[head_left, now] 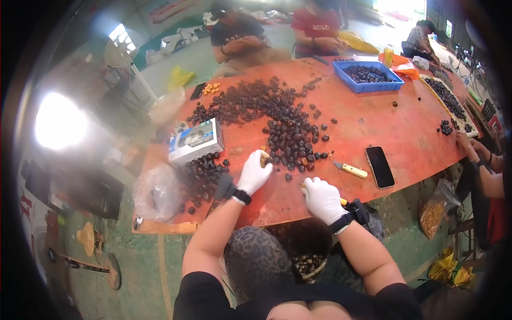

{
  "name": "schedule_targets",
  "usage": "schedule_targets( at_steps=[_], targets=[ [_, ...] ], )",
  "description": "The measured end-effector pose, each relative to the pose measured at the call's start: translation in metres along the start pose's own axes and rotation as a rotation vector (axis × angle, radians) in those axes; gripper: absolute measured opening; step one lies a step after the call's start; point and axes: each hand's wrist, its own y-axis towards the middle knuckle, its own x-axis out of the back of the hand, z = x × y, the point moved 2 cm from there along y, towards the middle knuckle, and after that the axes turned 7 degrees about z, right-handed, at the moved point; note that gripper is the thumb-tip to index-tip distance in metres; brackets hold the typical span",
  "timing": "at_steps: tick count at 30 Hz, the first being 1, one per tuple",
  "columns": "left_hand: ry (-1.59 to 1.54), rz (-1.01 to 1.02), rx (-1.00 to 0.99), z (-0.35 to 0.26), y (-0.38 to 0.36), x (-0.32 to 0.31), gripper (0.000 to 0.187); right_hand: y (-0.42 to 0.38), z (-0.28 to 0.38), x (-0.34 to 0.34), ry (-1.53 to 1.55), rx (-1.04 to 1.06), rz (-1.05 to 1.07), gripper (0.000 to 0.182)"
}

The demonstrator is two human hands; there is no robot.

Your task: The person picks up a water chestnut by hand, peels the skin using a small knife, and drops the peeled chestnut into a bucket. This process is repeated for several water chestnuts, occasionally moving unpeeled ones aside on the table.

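Note:
My left hand (255,173), in a white glove, is closed on a chestnut (264,160) that shows yellowish and brown between the fingertips. To its right my right hand (324,201), also gloved, is wrapped round a yellow-handled tool (343,202). The handle's end sticks out by the wrist; whether it has a blade like the knife on the table I cannot make out. Just beyond both hands spreads a large pile of dark chestnuts (290,141). A small knife (353,170) with a pale yellow handle lies right of the pile.
A phone (380,167), a white box (196,142) and a blue tray (368,76) of chestnuts stand on the red table (346,128). A clear bag (156,193) sits at the left edge. Below me is a bucket of peelings (308,265). Several people work around the table.

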Motion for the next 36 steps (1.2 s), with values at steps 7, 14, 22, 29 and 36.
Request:
schedule_targets(
  at_steps=[7, 14, 22, 29, 36],
  targets=[
    [-0.323, 0.418, 0.025, -0.019, -0.056, -0.022, 0.032, -0.001, 0.005, 0.001, -0.002, 0.064, -0.016, 0.015],
    [-0.139, 0.305, -0.046, -0.033, -0.057, -0.014, 0.026, -0.004, 0.019, -0.001, -0.023, 0.166, -0.022, 0.016],
    [-0.274, 0.284, 0.081, -0.01, -0.06, -0.017, 0.028, 0.013, 0.033, -0.01, -0.037, 0.205, -0.005, 0.012],
    [-0.197, 0.3, 0.089, -0.011, -0.06, -0.016, 0.027, 0.012, 0.024, -0.008, -0.14, 0.181, 0.102, 0.01],
    [-0.149, 0.278, 0.083, -0.019, -0.059, -0.014, 0.028, 0.011, 0.037, -0.008, -0.092, 0.175, 0.045, 0.012]
  ],
)
